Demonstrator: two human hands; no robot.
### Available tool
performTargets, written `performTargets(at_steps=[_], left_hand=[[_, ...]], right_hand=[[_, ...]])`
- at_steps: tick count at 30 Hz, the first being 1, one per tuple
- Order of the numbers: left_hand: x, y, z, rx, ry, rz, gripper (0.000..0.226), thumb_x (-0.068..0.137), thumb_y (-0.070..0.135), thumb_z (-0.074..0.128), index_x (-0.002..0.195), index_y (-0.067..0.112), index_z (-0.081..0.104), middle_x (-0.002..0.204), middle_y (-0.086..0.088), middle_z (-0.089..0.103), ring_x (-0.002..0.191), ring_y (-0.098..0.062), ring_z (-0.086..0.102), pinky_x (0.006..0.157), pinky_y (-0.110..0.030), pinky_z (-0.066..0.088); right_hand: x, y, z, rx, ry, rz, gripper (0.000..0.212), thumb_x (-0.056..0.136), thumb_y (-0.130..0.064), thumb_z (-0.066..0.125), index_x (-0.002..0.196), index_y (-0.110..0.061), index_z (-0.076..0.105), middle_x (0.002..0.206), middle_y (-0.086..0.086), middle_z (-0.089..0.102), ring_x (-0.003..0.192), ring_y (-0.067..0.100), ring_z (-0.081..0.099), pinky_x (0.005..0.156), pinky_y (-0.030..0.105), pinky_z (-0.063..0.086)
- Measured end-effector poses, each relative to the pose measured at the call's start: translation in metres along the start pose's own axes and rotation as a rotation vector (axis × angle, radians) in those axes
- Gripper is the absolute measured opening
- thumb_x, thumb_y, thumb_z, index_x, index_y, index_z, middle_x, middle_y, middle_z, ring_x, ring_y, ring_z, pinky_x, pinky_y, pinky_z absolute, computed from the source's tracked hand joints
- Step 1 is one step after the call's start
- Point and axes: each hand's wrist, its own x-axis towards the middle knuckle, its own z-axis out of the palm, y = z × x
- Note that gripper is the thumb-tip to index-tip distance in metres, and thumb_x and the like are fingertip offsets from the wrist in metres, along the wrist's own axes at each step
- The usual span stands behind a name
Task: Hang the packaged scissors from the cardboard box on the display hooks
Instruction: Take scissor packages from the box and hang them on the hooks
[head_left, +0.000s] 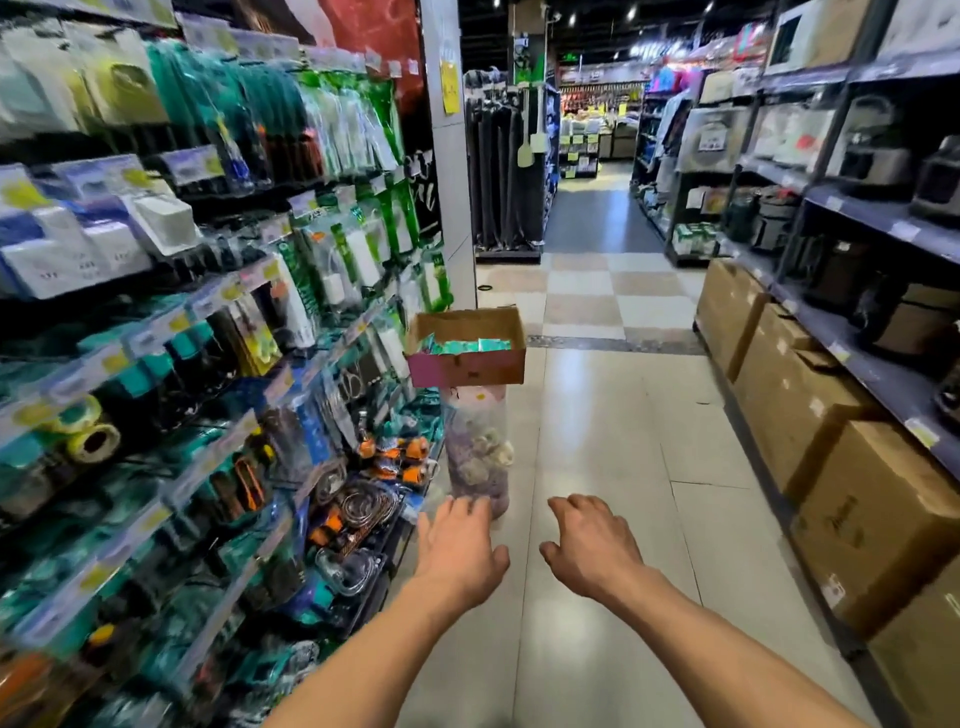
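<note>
At left, the display hooks (311, 205) are crowded, so we could snag neighbouring packs. Our left grip (460, 545) is spread and empty, just by the clear container (478, 447) whose narrow top carries the cardboard box (467, 368) of packaged scissors (470, 345) — one knock may topple it. Our right grip (592, 551), also spread, holds nothing.

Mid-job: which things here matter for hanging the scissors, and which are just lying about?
Job: open brown cardboard box, teal packages inside it, hook display rack at left, empty left hand and right hand.
Lying about: clear plastic tub under the box, big brown cartons at right.
</note>
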Motion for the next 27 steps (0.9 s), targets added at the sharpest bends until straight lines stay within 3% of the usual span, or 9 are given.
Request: performTargets(at_steps=[5, 15, 27], left_hand=[[0.108, -0.001, -0.002, 0.001, 0.001, -0.008, 0.058, 0.091, 0.048, 0.051, 0.142, 0.023, 0.04, 0.144, 0.0, 0.046, 0.139, -0.023, 0.034, 0.115, -0.05, 0.026], [0.311, 0.008, -0.019, -0.036, 0.015, -0.173, 0.058, 0.09, 0.046, 0.052, 0.142, 0.022, 0.041, 0.147, -0.001, 0.044, 0.14, -0.025, 0.033, 0.114, -0.05, 0.024], [0.467, -0.039, -0.026, -0.059, 0.003, -0.258, 0.06, 0.091, 0.05, 0.052, 0.142, 0.022, 0.04, 0.148, -0.001, 0.043, 0.141, -0.026, 0.03, 0.116, -0.054, 0.026]], right_hand=[[0.11, 0.02, -0.007, 0.011, -0.019, -0.022, 0.046, 0.09, -0.043, 0.052, 0.132, -0.023, 0.048, 0.133, 0.003, 0.053, 0.132, 0.028, 0.041, 0.101, 0.043, 0.042], [0.343, 0.062, -0.041, -0.001, -0.065, -0.163, 0.054, 0.089, -0.041, 0.053, 0.14, -0.025, 0.046, 0.14, 0.003, 0.052, 0.133, 0.027, 0.043, 0.102, 0.042, 0.043], [0.514, 0.043, -0.038, -0.01, -0.093, -0.269, 0.054, 0.088, -0.045, 0.054, 0.139, -0.028, 0.047, 0.136, 0.0, 0.054, 0.13, 0.026, 0.045, 0.102, 0.042, 0.046]])
